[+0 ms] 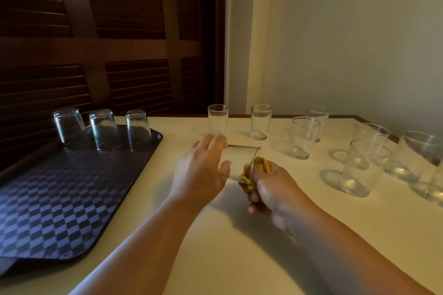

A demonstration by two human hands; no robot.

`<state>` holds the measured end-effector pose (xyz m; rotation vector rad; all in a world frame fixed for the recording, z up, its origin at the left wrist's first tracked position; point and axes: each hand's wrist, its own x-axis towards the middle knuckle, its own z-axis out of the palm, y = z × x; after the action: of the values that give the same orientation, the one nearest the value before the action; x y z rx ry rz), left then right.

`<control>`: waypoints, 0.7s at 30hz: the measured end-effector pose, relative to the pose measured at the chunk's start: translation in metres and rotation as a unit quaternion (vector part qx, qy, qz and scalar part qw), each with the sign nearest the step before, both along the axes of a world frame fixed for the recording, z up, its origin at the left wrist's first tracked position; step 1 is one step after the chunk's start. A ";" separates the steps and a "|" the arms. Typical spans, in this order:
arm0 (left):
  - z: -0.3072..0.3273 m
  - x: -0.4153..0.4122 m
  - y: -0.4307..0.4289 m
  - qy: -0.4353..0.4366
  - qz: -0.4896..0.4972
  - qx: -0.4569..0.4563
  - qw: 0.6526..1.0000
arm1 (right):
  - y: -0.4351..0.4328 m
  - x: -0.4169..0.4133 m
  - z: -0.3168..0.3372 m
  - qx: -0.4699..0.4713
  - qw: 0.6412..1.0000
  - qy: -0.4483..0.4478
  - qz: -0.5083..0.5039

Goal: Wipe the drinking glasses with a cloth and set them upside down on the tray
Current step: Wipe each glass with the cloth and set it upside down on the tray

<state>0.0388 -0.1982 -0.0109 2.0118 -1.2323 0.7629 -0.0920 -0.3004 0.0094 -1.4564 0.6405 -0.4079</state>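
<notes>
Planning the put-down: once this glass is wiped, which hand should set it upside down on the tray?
Left. The left hand holds the glass, and the tray lies on that side. The right hand is taken up gripping the cloth.

Table [215, 246] with tray [60, 199], upright glasses [260, 122]
</notes>
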 end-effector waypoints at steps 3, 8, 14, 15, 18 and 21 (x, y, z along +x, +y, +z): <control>0.003 0.014 0.010 0.043 -0.097 0.043 0.993 | -0.015 -0.004 0.001 -0.300 0.954 -0.022 0.005; -0.002 0.006 0.011 0.032 -0.062 0.069 0.995 | -0.021 -0.006 0.000 -0.369 0.927 -0.066 0.011; -0.005 0.005 -0.003 0.038 -0.004 0.030 0.999 | -0.008 0.000 -0.002 -0.120 0.993 -0.006 0.004; -0.004 0.012 0.003 0.056 -0.067 0.057 0.995 | -0.016 -0.002 -0.001 -0.268 0.963 -0.020 0.000; -0.003 0.016 0.014 0.070 -0.177 0.107 0.976 | -0.024 -0.001 -0.001 -0.429 0.900 -0.074 -0.002; -0.004 0.006 0.005 -0.040 -0.033 0.045 0.998 | -0.003 -0.001 -0.001 -0.034 0.998 -0.050 -0.007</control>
<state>0.0451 -0.1932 -0.0150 2.0188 -1.3943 0.7752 -0.0927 -0.3031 0.0079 -1.4877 0.5604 -0.5148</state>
